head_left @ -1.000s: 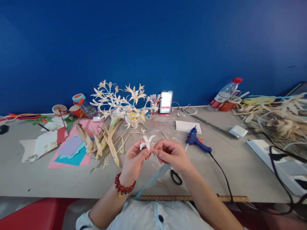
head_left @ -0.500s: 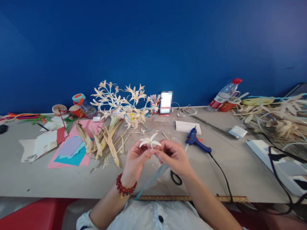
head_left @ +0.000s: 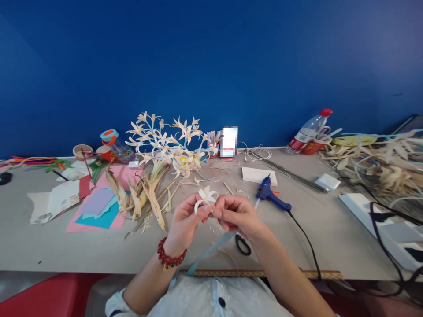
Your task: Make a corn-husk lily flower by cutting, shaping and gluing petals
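A small white flower [head_left: 207, 194] with pointed petals, like dried corn husk, is pinched in my left hand [head_left: 183, 222] between thumb and fingers. Close against it, my right hand [head_left: 240, 216] is closed with its fingertips at the flower's base. A pale blue strip of tape [head_left: 211, 252] runs from under my right hand down to my lap; its upper end is hidden by the fingers. Below that hand lies a black scissors handle [head_left: 243, 245], the blades out of sight. Behind my hands, a branching bunch of similar cream flowers [head_left: 187, 134] has pale blue stems.
On the right are a blue glue gun [head_left: 270, 194] with its cord, thin wires [head_left: 294, 175], a power strip [head_left: 373, 229] and a husk pile [head_left: 380, 158]. To the left lie dried husks [head_left: 153, 200] and coloured paper [head_left: 99, 213]. A phone [head_left: 228, 141] stands by the wall.
The flower has tipped and turned in my left hand, its petals now pointing more upward. My right fingers have shifted slightly at its base, and the strip has moved a little rightward.
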A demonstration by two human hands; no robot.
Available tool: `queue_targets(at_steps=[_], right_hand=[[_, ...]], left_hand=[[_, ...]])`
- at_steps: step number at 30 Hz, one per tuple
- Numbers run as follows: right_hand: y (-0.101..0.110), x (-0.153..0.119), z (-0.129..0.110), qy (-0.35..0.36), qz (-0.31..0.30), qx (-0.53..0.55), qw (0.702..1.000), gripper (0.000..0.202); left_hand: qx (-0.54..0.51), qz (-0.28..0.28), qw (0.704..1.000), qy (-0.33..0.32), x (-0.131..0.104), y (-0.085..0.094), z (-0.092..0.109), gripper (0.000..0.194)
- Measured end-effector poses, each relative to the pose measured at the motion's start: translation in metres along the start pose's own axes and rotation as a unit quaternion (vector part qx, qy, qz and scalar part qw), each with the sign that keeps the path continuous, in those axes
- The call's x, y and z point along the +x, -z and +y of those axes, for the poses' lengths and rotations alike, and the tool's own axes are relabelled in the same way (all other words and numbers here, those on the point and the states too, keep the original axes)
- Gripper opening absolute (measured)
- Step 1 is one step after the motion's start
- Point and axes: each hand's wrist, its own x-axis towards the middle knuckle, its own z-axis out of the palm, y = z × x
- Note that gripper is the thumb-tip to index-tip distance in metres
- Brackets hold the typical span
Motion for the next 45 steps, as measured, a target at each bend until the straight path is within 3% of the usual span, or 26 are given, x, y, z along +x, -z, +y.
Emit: queue_targets(at_steps=[3,11,16,23,28,34,45], right_hand=[[-0.003,0.0,0.003,0.022,0.005,0.005,1.0,0.028],[-0.013,-0.004,-0.001,0.134,0.087,-0.124,0.979,0.024],[-0.006,-0.004,-0.001,0.079,0.027,-0.058,0.995,0.023],[0.0,0.001,0.005,-0.016,-0.008,0.041,0.999,0.025],[-0.004,0.003,0.009,0.033,0.025,0.041,0.998,0.025],[-0.012,0.0,0.004,0.124,0.079,-0.062,0.987,0.029],[-0.002,-0.001,0.004,0.017,0.02,-0.007,1.0,0.026]], left_hand=[[-0.013,-0.017,1.0,-0.001,0.001,0.0,-0.001,0.017],[-0.028,0.03,0.999,-0.02,0.0,-0.002,-0.006,0.015],[-0.013,0.02,1.0,-0.018,0.0,-0.004,-0.002,0.018],[-0.02,-0.009,1.0,-0.022,0.001,-0.002,-0.005,0.015],[-0.022,-0.017,0.999,-0.027,0.0,0.0,-0.007,0.015],[-0.026,0.023,0.999,-0.027,-0.002,-0.004,-0.005,0.016],[-0.038,0.008,0.999,0.001,-0.001,-0.004,0.002,0.02]])
